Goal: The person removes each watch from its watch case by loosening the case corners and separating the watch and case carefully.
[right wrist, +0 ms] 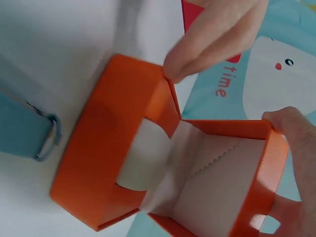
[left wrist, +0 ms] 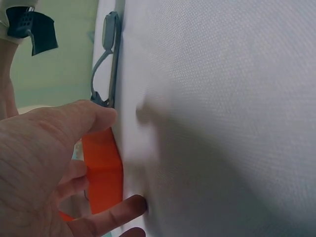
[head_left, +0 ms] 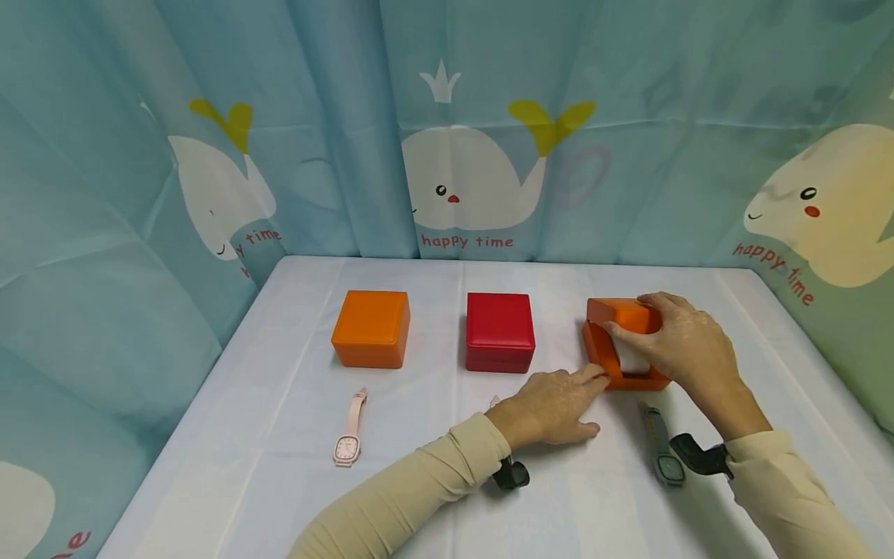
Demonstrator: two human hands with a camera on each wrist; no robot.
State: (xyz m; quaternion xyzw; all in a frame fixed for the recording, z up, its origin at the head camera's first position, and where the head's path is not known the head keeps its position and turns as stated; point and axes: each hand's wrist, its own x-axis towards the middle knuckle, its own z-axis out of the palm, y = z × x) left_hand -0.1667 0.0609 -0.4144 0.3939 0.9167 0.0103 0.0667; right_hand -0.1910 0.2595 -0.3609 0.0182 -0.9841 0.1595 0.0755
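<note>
An orange watch box [head_left: 635, 380] stands on the white table at the right with its lid [right wrist: 276, 163] raised. Inside it sits a white cushion [right wrist: 145, 155]. My right hand [head_left: 687, 341] grips the lid, thumb on one side and fingers over the top edge. From the left, my left hand [head_left: 559, 404] reaches over with its fingers extended, fingertips touching the box's front left corner. In front of the box lies a grey-green watch [head_left: 667, 462], its strap toward the box, close to my right wrist.
A closed orange box [head_left: 370, 330] and a closed red box [head_left: 499, 332] stand to the left. A pink watch [head_left: 348, 444] lies before the closed orange box. Past my left wrist shows a small pale strap tip [head_left: 495, 401], the rest hidden. A whale-print curtain [head_left: 335, 155] hangs behind the table.
</note>
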